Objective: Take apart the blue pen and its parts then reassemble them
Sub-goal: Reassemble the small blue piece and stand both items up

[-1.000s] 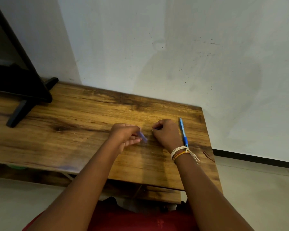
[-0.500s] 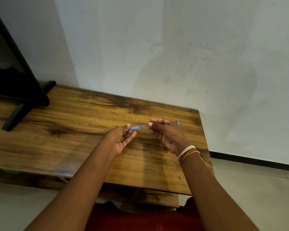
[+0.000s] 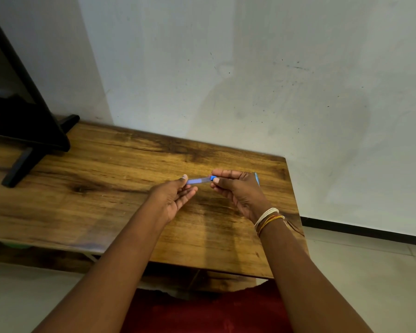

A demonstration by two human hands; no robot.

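Currently under inspection: pen parts held in the air above the tabletop (image 3: pixel 106 200).
Change noted: a second ago both hands were resting low on the wood; they are now raised and facing each other, with a blue piece bridging them.
Meaning for task: by my reading the person is joining or parting two sections; which one cannot be told.
Left hand (image 3: pixel 172 198): grip is pinching the left end of the translucent blue tube (image 3: pixel 198 180) with thumb and fingertip, other fingers hanging loose.
Right hand (image 3: pixel 238 188): grip is closing on the solid blue cap piece (image 3: pixel 213 178) at the tube's right end.
Appearance: tube is looking pale, thin, see-through; cap darker, opaque.
Remaining part: a blue pen section (image 3: pixel 257 178) is lying far right on the tabletop, mostly hidden behind the right hand.
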